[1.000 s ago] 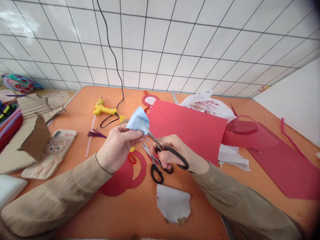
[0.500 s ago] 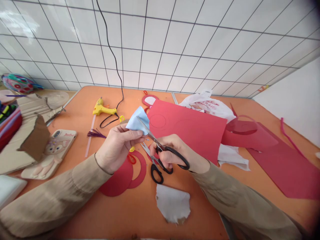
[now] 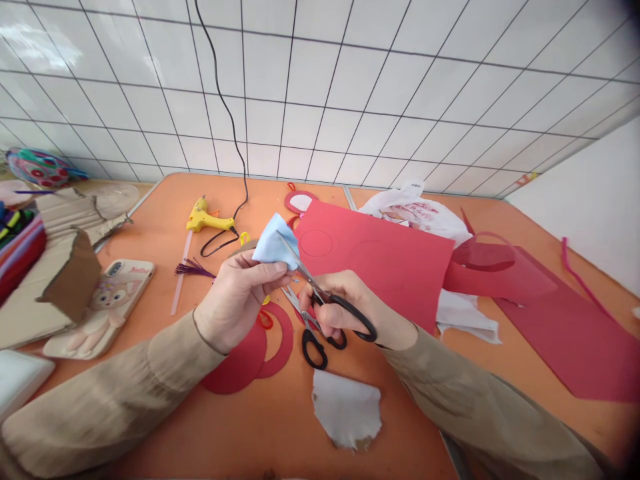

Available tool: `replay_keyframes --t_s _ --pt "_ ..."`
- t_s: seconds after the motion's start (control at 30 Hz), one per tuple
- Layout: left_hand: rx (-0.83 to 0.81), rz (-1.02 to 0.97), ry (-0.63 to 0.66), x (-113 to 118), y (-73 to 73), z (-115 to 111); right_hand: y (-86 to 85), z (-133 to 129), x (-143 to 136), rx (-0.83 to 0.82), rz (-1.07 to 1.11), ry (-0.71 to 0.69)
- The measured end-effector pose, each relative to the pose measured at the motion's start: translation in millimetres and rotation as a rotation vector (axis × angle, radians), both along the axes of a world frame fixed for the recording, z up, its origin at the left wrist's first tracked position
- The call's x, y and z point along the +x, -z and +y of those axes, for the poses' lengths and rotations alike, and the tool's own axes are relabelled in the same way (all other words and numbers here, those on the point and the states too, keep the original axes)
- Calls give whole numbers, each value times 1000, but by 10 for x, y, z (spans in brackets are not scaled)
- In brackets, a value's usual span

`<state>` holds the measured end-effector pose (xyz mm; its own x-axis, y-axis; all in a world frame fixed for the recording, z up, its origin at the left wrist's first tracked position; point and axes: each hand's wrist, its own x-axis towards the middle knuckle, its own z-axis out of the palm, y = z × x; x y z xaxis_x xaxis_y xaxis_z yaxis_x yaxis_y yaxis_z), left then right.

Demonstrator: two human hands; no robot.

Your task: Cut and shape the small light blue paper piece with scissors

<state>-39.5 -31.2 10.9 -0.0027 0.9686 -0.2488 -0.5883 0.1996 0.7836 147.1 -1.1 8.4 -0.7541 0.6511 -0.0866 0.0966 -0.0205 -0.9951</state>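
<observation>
Between the thumb and fingers of my left hand (image 3: pixel 235 290) is a folded light-blue piece of cloth or felt (image 3: pixel 273 243). My right hand (image 3: pixel 345 303) grips black-handled scissors (image 3: pixel 354 319), whose blades point up and left and lie against the right side of the blue piece. Beneath my hands a second pair of scissors (image 3: pixel 314 349) rests on the table, its blades partly covered. Red round cut-outs (image 3: pixel 237 363) lie below my left wrist, one of them ring-shaped. A ragged white scrap (image 3: pixel 347 408) sits nearer to me.
A yellow glue gun (image 3: pixel 213 221) with a black cord lies behind my left hand. To the left are a phone (image 3: pixel 107 303) and torn cardboard (image 3: pixel 70 267). Red sheets (image 3: pixel 385 257) and a white plastic bag (image 3: pixel 425 215) occupy the back right of the orange table (image 3: pixel 240 440).
The scissors have turned very slightly at the blue piece, and my right hand has shifted a little left. My left hand keeps its hold almost unmoved.
</observation>
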Motion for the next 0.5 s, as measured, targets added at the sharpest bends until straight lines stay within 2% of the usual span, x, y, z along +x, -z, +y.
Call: replay_keyframes --t_s 0.5 --pt "-1 -13 -4 11 1 -12 13 7 2 2 17 -10"
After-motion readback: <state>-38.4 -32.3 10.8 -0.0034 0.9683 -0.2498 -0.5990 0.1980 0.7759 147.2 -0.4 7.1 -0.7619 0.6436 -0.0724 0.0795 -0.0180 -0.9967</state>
